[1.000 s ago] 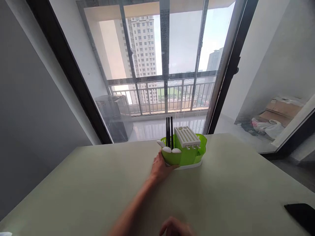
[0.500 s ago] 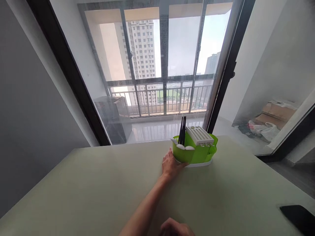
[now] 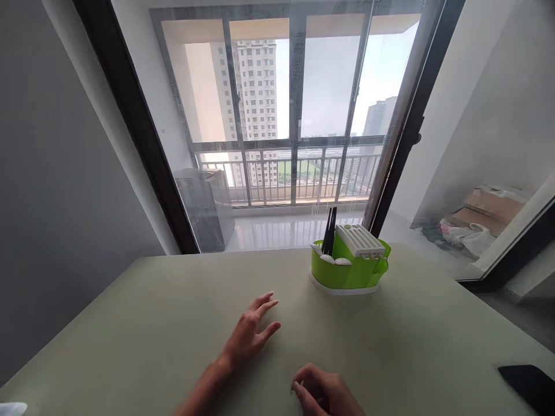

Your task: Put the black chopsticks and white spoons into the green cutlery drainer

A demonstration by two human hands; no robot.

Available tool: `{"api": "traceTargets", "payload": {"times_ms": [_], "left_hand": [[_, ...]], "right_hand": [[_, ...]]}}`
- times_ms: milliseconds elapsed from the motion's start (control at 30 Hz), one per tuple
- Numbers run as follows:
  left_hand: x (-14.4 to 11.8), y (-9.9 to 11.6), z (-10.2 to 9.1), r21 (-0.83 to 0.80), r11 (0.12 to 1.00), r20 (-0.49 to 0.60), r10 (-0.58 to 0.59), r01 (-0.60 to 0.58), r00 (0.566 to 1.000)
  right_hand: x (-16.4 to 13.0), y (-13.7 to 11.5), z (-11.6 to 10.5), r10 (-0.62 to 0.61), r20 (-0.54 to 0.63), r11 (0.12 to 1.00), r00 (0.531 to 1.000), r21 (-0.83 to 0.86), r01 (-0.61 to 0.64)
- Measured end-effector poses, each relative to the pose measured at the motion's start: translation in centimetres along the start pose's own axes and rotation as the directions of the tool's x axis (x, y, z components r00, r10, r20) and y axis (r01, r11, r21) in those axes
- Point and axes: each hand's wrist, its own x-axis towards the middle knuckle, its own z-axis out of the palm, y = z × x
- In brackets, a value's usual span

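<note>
A green plastic cutlery holder [image 3: 349,271] with a white slotted insert and a white base stands near the far edge of the pale table [image 3: 151,323]. Black chopsticks [image 3: 330,231] stick up from its left side, with white spoon ends beside them. My left hand [image 3: 249,332] hovers low over the table, fingers spread, holding nothing, well to the left and nearer than the holder. My right hand [image 3: 327,393] rests at the near edge, fingers curled; something small and white shows at its fingertips, too little to name.
A black phone [image 3: 529,387] lies at the table's near right corner. A white object [image 3: 11,409] pokes in at the bottom left. Beyond the table are glass balcony doors; boxes and bags sit on the floor at the right.
My left hand has let go of the green holder and drawn back toward me and leftward, fingers opening. The holder stays put near the far edge.
</note>
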Motion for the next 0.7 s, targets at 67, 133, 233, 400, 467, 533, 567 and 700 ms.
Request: {"api": "traceTargets", "payload": {"times_ms": [67, 133, 233, 400, 467, 533, 567, 700], "left_hand": [[-1.4, -0.5, -1.8, -0.008, 0.999, -0.016, -0.043, 0.042, 0.999], [-2.3, -0.9, -3.4, -0.051, 0.994, -0.032, -0.098, 0.096, 0.995], [-3.0, -1.8, -5.4, -0.160, 0.969, -0.111, -0.209, 0.190, 0.972], [-2.9, -2.9, -6.5, -0.355, 0.890, -0.247, -0.385, 0.287, 0.889], [-3.0, -2.8, -6.3, -0.412, 0.861, -0.253, -0.423, 0.299, 0.870], [-3.1, -2.6, -6.3, -0.448, 0.837, -0.265, -0.460, 0.314, 0.848], [-3.1, -2.5, -6.3, -0.460, 0.827, -0.273, -0.477, 0.322, 0.835], [-3.4, -2.7, -6.5, -0.492, 0.798, -0.291, -0.527, 0.347, 0.799]], "right_hand": [[1.1, -0.6, -0.5, -0.028, 0.005, 1.000, 1.000, 0.003, 0.028], [2.7, -0.9, -1.0, -0.043, -0.007, 0.999, 0.999, 0.020, 0.043], [5.3, -0.7, -1.8, -0.047, -0.049, 0.998, 0.998, 0.027, 0.048], [8.1, -0.4, -2.4, -0.025, -0.111, 0.999, 0.993, 0.040, 0.030], [8.2, -0.3, -2.3, -0.038, -0.115, 0.999, 0.993, 0.034, 0.043], [7.9, -0.3, -2.1, -0.053, -0.108, 0.998, 0.993, 0.019, 0.056], [7.7, -0.2, -2.0, -0.058, -0.107, 0.998, 0.993, 0.011, 0.059], [7.3, -0.1, -1.8, -0.052, -0.117, 0.999, 0.992, 0.006, 0.053]]}}
